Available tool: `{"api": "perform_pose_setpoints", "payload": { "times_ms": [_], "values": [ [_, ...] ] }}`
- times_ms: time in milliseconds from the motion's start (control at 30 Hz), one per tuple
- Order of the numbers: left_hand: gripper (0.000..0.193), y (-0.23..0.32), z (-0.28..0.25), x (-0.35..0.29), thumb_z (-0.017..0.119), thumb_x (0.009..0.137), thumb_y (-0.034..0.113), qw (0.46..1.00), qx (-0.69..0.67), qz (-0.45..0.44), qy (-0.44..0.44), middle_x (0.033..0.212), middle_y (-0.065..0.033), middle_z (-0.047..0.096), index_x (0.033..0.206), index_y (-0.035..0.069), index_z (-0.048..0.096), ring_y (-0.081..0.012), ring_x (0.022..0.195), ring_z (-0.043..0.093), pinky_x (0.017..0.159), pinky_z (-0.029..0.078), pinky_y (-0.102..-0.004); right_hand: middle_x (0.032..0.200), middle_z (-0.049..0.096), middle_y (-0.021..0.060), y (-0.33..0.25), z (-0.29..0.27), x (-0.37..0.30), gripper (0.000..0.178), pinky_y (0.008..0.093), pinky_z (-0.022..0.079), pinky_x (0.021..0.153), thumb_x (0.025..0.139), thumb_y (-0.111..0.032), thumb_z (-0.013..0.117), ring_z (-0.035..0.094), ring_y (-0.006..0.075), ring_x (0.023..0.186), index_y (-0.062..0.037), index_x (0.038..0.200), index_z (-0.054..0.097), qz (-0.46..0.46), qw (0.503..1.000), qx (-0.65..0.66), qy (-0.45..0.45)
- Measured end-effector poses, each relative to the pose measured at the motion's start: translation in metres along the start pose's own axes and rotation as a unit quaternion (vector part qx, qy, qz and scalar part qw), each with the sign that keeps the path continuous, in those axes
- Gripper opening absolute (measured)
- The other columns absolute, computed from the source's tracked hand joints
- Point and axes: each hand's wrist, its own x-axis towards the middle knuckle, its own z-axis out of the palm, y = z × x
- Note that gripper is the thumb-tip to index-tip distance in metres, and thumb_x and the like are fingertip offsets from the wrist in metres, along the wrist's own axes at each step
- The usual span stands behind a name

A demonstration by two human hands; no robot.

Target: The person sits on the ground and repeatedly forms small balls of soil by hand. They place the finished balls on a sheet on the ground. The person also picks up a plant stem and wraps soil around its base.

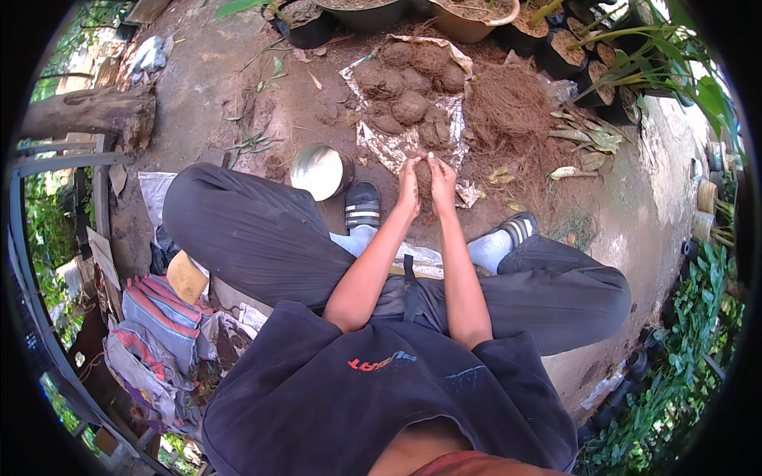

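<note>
My left hand [409,186] and my right hand [442,184] are cupped toward each other in front of me, thumbs on top. Between the palms sits a brown, muddy fibre clump [425,181], partly hidden by the fingers. Just beyond the fingertips lies a crumpled, silvery sheet [376,146]. Several rounded brown fibre balls [409,108] rest on it in a group. Right of the sheet a heap of loose brown fibre [508,103] spreads over the ground. To the left of my hands stands a round container [317,172] with a pale, shiny surface in its opening.
Potted plants [559,54] line the far and right edges. Dry leaves [591,135] lie beside the fibre heap. A log [95,113] juts in at the left, with folded striped sacks [163,313] nearer me. My sandalled feet [363,208] flank my hands.
</note>
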Motion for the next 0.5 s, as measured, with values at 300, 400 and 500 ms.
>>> {"api": "perform_pose_setpoints", "payload": {
  "times_ms": [300,400,500],
  "values": [
    [0.049,0.018,0.034,-0.045,0.056,0.085,0.025,0.781,0.479,0.393,-0.078,0.133,-0.014,0.051,0.13,0.007,0.05,-0.0342,0.131,0.04,0.108,0.031,-0.0413,0.103,0.062,0.0121,0.037,-0.039,0.024,0.036,0.0338,0.052,0.077,0.095,-0.032,0.051,0.061,0.0201,0.092,-0.0027,0.115,0.057,0.155,0.964,0.207,0.053],
    [0.047,0.039,0.056,-0.071,0.064,0.076,0.017,0.732,0.529,0.406,-0.14,0.128,-0.0155,0.056,0.122,0.005,0.057,-0.0375,0.133,0.036,0.109,0.03,-0.0429,0.107,0.061,0.0118,0.061,-0.043,0.023,0.036,0.0343,0.053,0.08,0.096,-0.032,0.049,0.061,0.0209,0.095,-0.0052,0.119,0.055,0.124,0.951,0.278,0.044],
    [0.034,0.034,0.049,-0.059,0.068,0.073,0.01,0.755,0.495,0.416,-0.108,0.114,-0.0136,0.064,0.106,0.004,0.065,-0.0341,0.123,0.049,0.103,0.037,-0.0421,0.107,0.061,0.0108,0.071,-0.039,0.021,0.035,0.0346,0.053,0.081,0.096,-0.032,0.048,0.061,0.0211,0.095,-0.0069,0.119,0.055,0.113,0.932,0.341,0.038]
  ]
}}
